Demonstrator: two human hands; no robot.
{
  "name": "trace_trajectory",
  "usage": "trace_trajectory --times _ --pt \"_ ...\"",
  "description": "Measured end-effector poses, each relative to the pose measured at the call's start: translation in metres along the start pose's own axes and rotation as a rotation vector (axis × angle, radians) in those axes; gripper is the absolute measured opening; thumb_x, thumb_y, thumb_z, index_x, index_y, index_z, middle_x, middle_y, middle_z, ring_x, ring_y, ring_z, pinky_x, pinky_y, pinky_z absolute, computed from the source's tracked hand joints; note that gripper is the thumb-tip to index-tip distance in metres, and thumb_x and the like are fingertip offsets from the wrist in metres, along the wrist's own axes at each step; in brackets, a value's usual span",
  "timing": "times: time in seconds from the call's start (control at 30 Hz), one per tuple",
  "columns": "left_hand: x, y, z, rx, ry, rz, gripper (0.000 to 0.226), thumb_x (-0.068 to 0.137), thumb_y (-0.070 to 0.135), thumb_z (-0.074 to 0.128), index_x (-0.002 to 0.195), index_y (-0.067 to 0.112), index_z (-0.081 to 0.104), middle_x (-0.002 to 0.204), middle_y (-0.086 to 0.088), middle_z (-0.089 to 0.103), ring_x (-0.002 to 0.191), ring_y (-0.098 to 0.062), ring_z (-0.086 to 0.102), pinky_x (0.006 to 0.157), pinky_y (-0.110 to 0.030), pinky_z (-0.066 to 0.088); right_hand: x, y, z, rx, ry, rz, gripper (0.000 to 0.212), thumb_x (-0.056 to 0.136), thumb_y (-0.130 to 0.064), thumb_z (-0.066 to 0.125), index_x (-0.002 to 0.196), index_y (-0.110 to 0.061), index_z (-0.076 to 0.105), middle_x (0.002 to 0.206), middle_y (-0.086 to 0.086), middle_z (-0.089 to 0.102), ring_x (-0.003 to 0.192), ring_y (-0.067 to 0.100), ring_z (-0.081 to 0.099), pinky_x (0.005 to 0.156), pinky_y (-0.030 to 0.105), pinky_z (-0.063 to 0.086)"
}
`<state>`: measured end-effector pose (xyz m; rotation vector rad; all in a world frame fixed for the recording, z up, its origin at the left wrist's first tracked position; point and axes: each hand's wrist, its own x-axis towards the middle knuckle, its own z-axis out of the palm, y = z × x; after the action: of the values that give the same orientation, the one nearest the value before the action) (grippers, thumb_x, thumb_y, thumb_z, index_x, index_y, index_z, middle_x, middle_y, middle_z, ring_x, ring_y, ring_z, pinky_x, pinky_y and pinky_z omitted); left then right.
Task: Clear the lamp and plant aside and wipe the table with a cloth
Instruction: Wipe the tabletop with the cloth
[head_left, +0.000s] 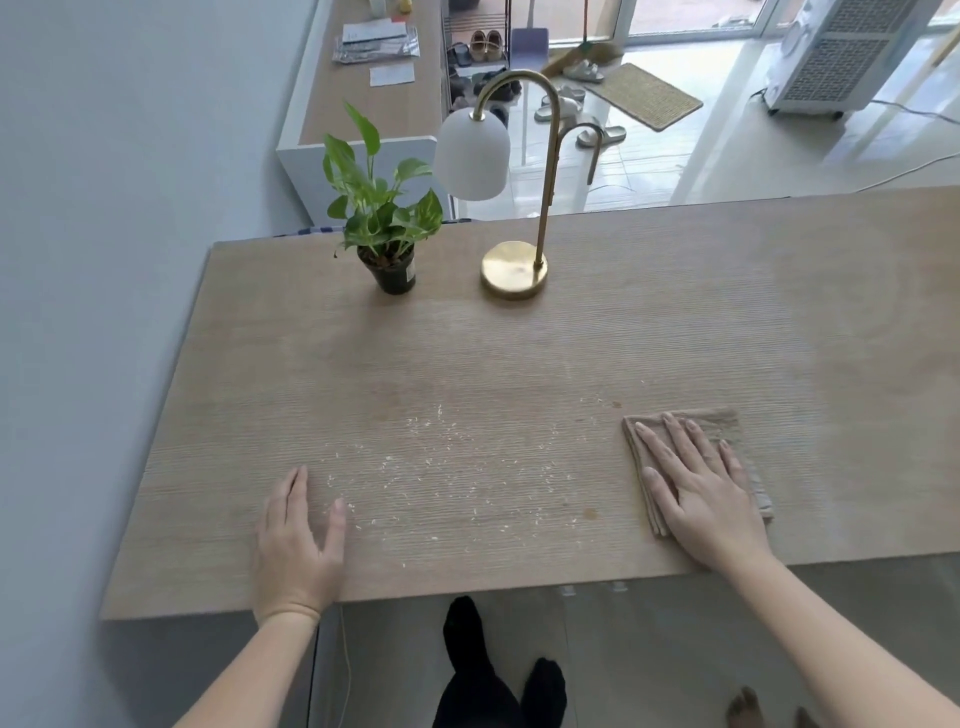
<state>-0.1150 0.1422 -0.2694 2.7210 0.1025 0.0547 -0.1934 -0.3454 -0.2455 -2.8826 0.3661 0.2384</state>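
Note:
A light wooden table (675, 322) fills the view. At its back stand a small potted plant (387, 228) in a dark pot and, to its right, a brass lamp (514, 267) with a white shade. A folded beige cloth (748, 467) lies near the front right, and my right hand (696, 488) rests flat on it with straight fingers. My left hand (298, 545) lies on the table near the front left edge, fingers relaxed, holding nothing. Pale crumbs (441, 467) are scattered between my hands.
A grey wall runs along the table's left side. Beyond the far edge are a low cabinet (363, 104) with papers, a shoe rack, sandals, a doormat and a white fan unit (831, 57) on the tiled floor. Below the front edge stand my black-socked feet.

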Motion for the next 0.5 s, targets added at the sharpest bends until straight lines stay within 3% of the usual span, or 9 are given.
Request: trace_trajectory --times 0.27,0.33,0.5 --pt "0.002 0.001 0.002 0.014 0.005 0.004 0.076 0.102 0.058 0.039 0.159 0.008 0.047 0.164 -0.013 0.045 0.152 -0.032 0.040 0.123 -0.055 0.037 0.086 -0.030 -0.015 0.086 0.027 0.347 0.060 0.109 -0.060 0.014 0.168 -0.049 0.004 0.179 -0.006 -0.001 0.165 0.019 -0.004 0.132 0.049 -0.004" --pt "0.001 0.001 0.001 0.020 -0.003 0.004 0.075 0.103 0.057 0.038 0.160 0.009 0.045 0.165 -0.012 0.044 0.153 -0.031 0.038 0.124 -0.055 0.036 0.083 -0.041 -0.014 0.096 0.017 0.297 0.060 0.110 -0.060 0.014 0.167 -0.050 0.002 0.179 -0.006 -0.005 0.165 0.020 -0.006 0.132 0.049 -0.007" --pt "0.001 0.004 0.000 0.013 -0.006 -0.001 0.075 0.103 0.057 0.038 0.161 0.010 0.044 0.165 -0.011 0.043 0.153 -0.031 0.038 0.123 -0.056 0.037 0.017 -0.017 -0.010 -0.008 -0.055 -0.025 0.057 0.107 -0.067 0.007 0.162 -0.062 -0.007 0.175 -0.021 -0.013 0.162 0.006 -0.014 0.132 0.041 -0.008"
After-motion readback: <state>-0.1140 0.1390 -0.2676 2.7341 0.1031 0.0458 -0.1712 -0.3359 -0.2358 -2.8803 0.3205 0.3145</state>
